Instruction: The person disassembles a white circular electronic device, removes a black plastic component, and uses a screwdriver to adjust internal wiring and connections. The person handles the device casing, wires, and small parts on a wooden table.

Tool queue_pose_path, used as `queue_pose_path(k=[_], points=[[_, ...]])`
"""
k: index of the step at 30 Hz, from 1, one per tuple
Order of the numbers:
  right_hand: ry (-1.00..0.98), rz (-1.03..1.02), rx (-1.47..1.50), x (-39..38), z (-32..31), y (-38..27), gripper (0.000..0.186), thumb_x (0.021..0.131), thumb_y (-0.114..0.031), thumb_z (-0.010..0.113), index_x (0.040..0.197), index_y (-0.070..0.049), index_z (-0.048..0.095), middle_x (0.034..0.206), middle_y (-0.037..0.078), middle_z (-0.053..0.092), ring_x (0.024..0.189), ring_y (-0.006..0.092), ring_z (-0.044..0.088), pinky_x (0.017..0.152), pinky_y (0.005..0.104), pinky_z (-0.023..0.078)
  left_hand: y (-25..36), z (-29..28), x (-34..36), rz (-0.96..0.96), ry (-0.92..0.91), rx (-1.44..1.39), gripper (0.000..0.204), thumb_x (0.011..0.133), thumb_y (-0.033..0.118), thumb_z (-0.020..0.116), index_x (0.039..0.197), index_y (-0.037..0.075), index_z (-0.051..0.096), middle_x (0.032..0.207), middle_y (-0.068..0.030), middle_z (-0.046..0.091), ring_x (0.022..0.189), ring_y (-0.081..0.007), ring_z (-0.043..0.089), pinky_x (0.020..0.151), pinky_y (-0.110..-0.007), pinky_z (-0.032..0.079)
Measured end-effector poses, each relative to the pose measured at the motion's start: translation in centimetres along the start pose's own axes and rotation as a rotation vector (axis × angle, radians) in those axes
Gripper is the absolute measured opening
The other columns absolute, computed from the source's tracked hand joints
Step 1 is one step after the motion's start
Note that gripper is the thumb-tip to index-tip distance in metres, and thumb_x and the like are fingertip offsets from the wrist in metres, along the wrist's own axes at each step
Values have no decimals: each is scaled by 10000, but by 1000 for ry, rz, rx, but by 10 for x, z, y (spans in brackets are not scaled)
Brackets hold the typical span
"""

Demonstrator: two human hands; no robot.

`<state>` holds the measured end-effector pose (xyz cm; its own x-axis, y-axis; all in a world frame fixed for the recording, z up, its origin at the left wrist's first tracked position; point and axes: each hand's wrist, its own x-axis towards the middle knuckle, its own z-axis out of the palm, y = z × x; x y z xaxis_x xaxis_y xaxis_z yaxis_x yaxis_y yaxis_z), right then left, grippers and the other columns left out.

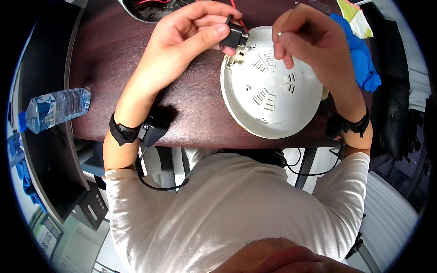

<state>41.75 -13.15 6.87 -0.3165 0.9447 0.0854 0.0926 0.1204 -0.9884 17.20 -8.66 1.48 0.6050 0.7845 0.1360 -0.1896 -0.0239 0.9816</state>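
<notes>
On the desk (pixel 191 113), right of centre and close to the near edge: a vented cover (pixel 275 91). Over the cover's far left rim: a connector block (pixel 233 35) in the left hand (pixel 186 36). Over its far right part: the right hand (pixel 314 38), a small piece (pixel 279 33) in its pinch. Toward the desk's far side, left of centre: a container (pixel 133 17) with wires (pixel 148 1) inside. At the left edge: a bottle (pixel 59 109), cap pointing outward. Along the right edge, toward the far corner: a cloth-like bundle (pixel 362 63), with another soft piece (pixel 359 25) just behind.
</notes>
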Motion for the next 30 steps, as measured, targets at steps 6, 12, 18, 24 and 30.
queue_pose_path(k=[6,12,18,24,30], points=[[-156,-65,-275,5,6,-1,77,890,53,562,949,18,598,894,64,602,752,89,587,643,216,470,1,6,2,75,-24,-56,301,941,61,591,1222,-42,559,1116,-103,641,967,-141,630,843,-279,544],[-176,-38,-328,7,9,-9,110,914,1,565,1009,27,614,864,42,598,758,75,567,652,206,456,6,10,0,130,-14,31,294,907,33,633,1195,-20,596,1026,-48,648,892,-93,619,793,-225,521],[-191,88,-261,12,8,-12,140,934,-50,559,1060,-14,608,849,5,588,742,46,544,622,185,430,8,11,-2,156,0,90,293,898,30,644,1187,-1,609,1014,-34,647,886,-75,613,775,-198,499],[-178,-21,-320,15,15,-4,133,932,-58,578,1061,-31,599,854,-10,584,724,32,532,631,177,435,8,10,-3,141,-11,99,291,900,33,643,1185,-9,604,1032,-40,644,902,-79,616,779,-207,510],[-124,-30,-409,14,20,-6,89,901,-61,634,980,-21,627,817,-7,607,715,37,554,656,184,455,4,14,-1,143,-2,-7,288,913,36,628,1191,-28,588,1027,-46,648,927,-101,625,810,-238,533]])
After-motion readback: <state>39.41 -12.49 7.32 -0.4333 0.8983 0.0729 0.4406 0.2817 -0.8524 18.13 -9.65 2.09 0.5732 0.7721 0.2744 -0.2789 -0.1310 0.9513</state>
